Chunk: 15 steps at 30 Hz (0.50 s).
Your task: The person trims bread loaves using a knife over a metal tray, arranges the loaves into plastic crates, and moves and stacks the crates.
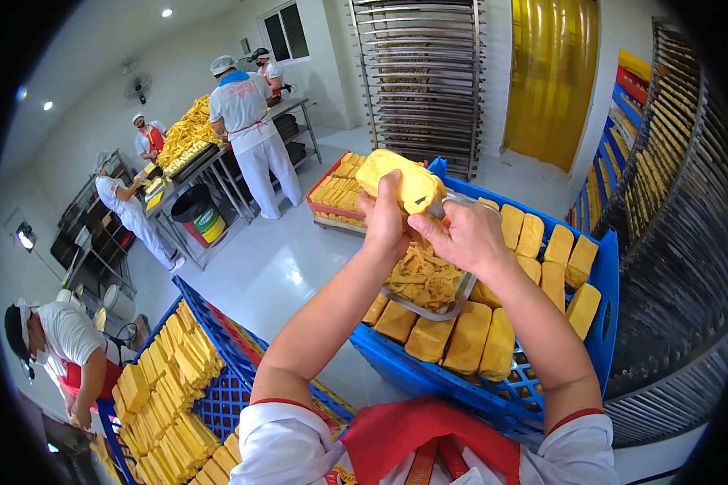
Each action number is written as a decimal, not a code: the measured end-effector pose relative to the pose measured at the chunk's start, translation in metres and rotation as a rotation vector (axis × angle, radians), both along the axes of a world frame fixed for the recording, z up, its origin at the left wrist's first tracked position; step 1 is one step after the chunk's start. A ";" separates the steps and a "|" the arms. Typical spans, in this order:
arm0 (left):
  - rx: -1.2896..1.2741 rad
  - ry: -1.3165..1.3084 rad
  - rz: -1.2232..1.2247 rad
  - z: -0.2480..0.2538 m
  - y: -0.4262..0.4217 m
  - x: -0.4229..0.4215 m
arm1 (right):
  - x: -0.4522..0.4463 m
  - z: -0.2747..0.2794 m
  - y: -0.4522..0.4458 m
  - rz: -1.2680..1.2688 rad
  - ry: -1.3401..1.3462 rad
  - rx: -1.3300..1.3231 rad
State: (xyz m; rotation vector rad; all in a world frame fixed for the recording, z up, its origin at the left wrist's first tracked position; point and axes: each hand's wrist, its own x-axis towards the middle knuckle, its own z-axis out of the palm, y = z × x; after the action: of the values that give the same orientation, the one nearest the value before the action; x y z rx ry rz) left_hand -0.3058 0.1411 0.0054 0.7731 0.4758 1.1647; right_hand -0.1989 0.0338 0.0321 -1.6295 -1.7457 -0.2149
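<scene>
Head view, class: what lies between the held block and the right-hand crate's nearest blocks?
The head view shows a tray of yellow scraps between the held block and those.

In front of you, a blue crate (611, 279) is carrying rows of yellow loaves (467, 338), which are lying along the near edge and across the right side. Between some of them, the crate's latticed surface is showing. A clear tray (416, 309) of yellow scraps (422, 279) is sitting among the loaves at the left; you aren't seeing what is directly under it. To your left, a second crate (225, 404), also blue and latticed, is holding yellow slabs (170, 380), many leaning against each other. Between the two crates, the pale, shiny floor (291, 271) is reflecting light.
</scene>
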 end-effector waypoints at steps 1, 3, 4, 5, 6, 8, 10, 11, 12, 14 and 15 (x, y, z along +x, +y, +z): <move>-0.001 0.002 -0.001 0.000 0.001 0.001 | -0.001 -0.003 0.001 -0.001 0.002 -0.001; -0.027 0.063 0.010 -0.001 0.002 0.002 | -0.002 -0.008 0.001 -0.060 -0.115 0.002; -0.027 0.064 0.010 0.000 0.003 0.004 | -0.001 -0.010 0.001 -0.061 -0.114 0.002; -0.008 0.049 -0.006 -0.001 0.004 0.005 | -0.001 -0.012 0.000 -0.011 -0.166 -0.008; 0.009 0.034 -0.023 -0.001 0.005 0.006 | 0.000 -0.015 -0.001 0.039 -0.217 -0.019; -0.030 0.032 -0.124 0.002 0.014 0.002 | 0.000 -0.025 -0.007 0.029 -0.316 -0.061; -0.080 0.105 -0.262 0.020 0.008 -0.011 | 0.004 -0.026 -0.012 0.024 -0.453 -0.200; -0.080 0.104 -0.260 0.020 0.011 -0.015 | 0.009 -0.026 -0.012 0.025 -0.453 -0.200; -0.161 0.014 -0.332 0.021 0.014 -0.018 | 0.015 -0.027 -0.012 0.043 -0.427 -0.189; -0.234 -0.096 -0.455 0.017 0.024 -0.024 | 0.024 -0.023 -0.011 0.061 -0.400 -0.180; -0.237 -0.096 -0.455 0.017 0.026 -0.026 | 0.027 -0.016 -0.013 0.036 -0.371 -0.152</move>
State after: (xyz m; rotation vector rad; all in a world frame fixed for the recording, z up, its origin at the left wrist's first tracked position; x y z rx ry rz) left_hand -0.3321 0.1669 0.0227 0.5770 0.3273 0.7027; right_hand -0.1722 0.0213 0.0165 -1.7481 -2.1116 -0.3972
